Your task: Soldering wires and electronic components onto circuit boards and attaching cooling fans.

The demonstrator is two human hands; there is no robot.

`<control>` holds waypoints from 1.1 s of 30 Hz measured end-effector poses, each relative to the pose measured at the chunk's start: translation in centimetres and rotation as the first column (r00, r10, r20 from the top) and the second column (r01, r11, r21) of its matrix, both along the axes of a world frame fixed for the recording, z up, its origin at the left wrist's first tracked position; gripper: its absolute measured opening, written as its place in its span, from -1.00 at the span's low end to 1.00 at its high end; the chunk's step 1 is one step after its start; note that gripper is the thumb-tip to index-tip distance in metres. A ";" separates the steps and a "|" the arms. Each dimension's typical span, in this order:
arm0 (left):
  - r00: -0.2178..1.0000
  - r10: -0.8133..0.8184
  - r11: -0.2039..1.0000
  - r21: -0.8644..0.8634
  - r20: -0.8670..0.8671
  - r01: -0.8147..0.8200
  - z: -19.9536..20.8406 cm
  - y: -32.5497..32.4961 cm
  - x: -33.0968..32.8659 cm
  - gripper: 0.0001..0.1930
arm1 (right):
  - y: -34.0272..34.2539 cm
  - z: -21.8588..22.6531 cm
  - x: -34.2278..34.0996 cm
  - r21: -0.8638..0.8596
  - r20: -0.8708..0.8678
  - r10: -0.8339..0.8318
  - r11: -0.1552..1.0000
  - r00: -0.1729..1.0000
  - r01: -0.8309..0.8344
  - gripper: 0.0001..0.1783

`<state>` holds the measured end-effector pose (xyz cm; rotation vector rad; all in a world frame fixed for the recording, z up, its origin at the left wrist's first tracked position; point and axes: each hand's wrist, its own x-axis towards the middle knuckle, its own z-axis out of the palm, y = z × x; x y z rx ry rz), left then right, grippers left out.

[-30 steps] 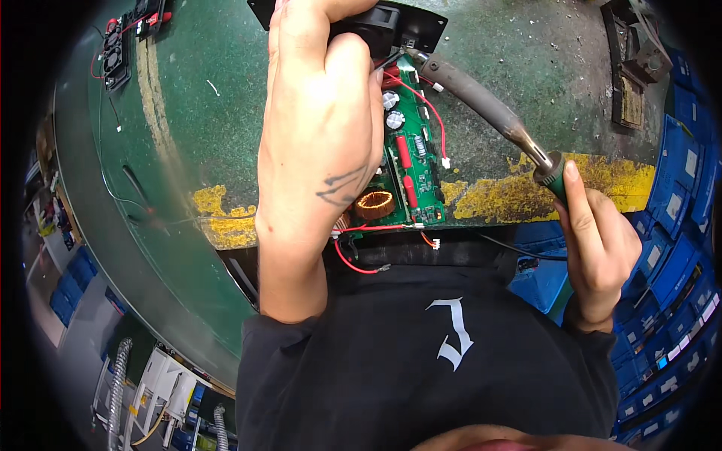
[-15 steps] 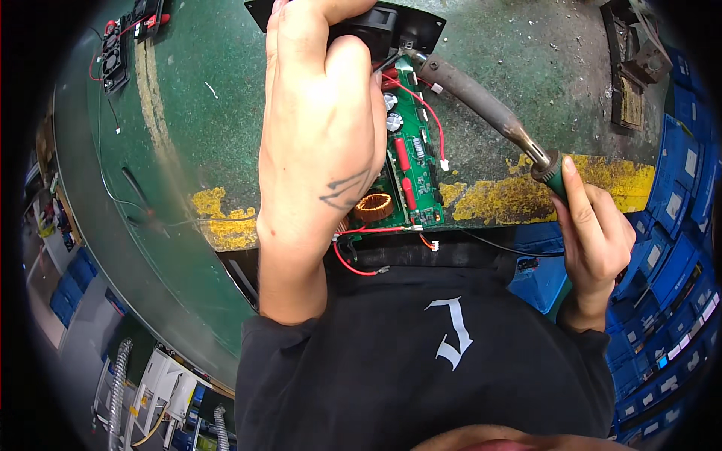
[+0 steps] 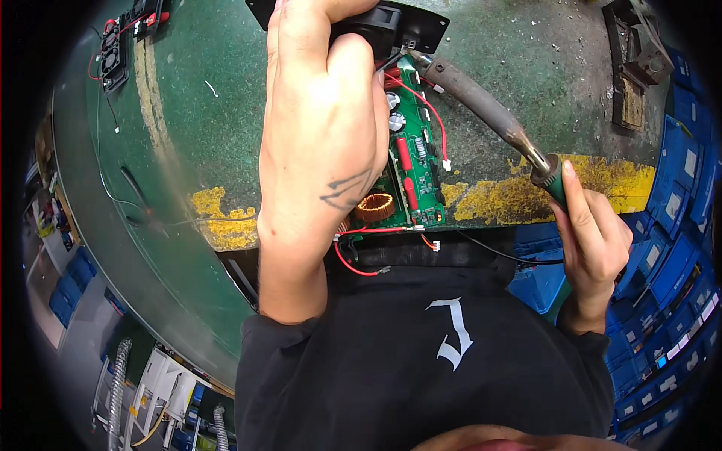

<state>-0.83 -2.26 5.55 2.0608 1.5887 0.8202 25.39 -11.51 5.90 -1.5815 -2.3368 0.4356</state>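
Observation:
My left hand [image 3: 320, 128] is closed at the far edge of the bench, its fingers curled over a black panel [image 3: 426, 34] with a dark housing on it. A thin dark lead [image 3: 389, 62] runs from beside those fingertips to the panel's lower edge; the hand hides most of its length. In my right hand [image 3: 598, 240] is a soldering iron [image 3: 481, 94], held by its green handle. The iron's tip meets a small terminal under the panel. Below lies a green circuit board [image 3: 429, 177] with a copper coil [image 3: 375, 206], capacitors and red parts, partly covered by my left hand.
Red wires [image 3: 441, 128] with white plugs trail off the board. A metal stand [image 3: 632, 68] is at the far right, small fans [image 3: 113, 60] at the far left. Pliers or cutters [image 3: 139, 199] lie on the left. Blue bins [image 3: 669, 248] line the right side.
The board and panel have shifted very slightly to the right, and the iron has moved slightly with them. Both hands keep their hold.

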 end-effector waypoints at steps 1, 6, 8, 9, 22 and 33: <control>1.000 0.003 1.000 -0.001 0.006 -0.003 0.0 0.0 0.1 -0.74 | 0.0 0.1 0.0 -0.007 0.011 0.000 1.000 1.000 0.000 -0.37; 0.999 0.025 0.999 -0.021 0.039 -0.024 0.1 0.0 0.1 -0.74 | 0.2 0.3 0.1 0.002 0.028 0.016 1.000 0.999 -0.016 -0.34; 1.000 0.013 1.000 -0.019 0.015 -0.013 0.1 0.0 0.0 -0.74 | 0.2 0.3 0.0 -0.002 0.031 0.021 1.000 0.999 -0.021 -0.34; 1.000 0.008 1.000 -0.020 0.007 -0.008 0.2 0.0 -0.1 -0.74 | 0.2 0.4 -0.1 -0.002 0.032 0.021 1.000 0.999 -0.021 -0.34; 0.997 0.024 0.996 -0.082 -0.072 -0.030 0.3 0.5 0.1 -0.79 | 0.4 0.8 0.0 -0.018 0.076 0.030 0.999 0.997 -0.028 -0.33; 0.999 -0.008 1.000 -0.006 -0.046 0.008 0.3 0.2 0.1 -0.76 | 0.3 0.0 0.0 0.058 0.007 -0.035 0.998 0.999 0.034 -0.38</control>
